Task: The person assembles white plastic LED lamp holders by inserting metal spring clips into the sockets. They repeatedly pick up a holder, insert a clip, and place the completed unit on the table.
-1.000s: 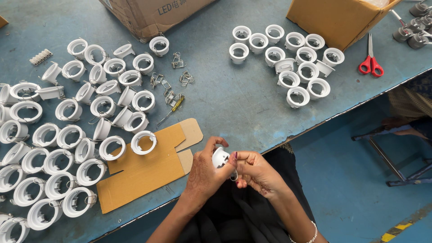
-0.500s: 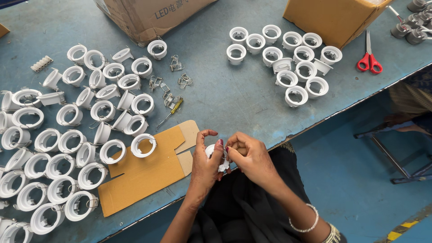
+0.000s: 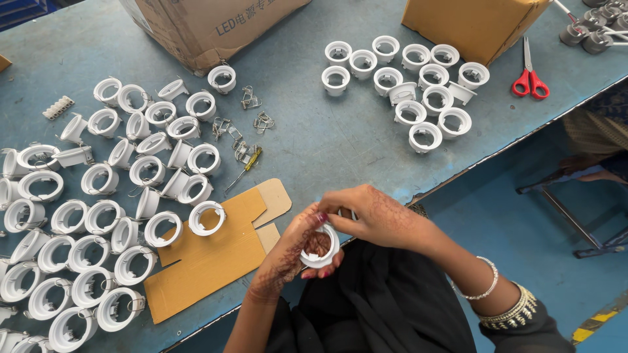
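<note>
Cradling a white ring housing (image 3: 320,247) in the left hand (image 3: 294,255), opening tilted up toward the right hand (image 3: 373,216). Pinching at its upper rim from just above (fingers narrowed on something too small to tell). Hovering off the counter (image 3: 340,144) edge, near the cardboard sheet (image 3: 216,248).

Smooth white plastic ring (image 3: 320,252), matt cardboard sheet (image 3: 209,258)

Red scissors (image 3: 530,80) lie far right on the blue table (image 3: 340,144). Two brown boxes (image 3: 209,26) stand at the far edge. A flat cardboard piece (image 3: 216,252) lies near, and a small screwdriver (image 3: 245,168) sits just beyond it.
</note>
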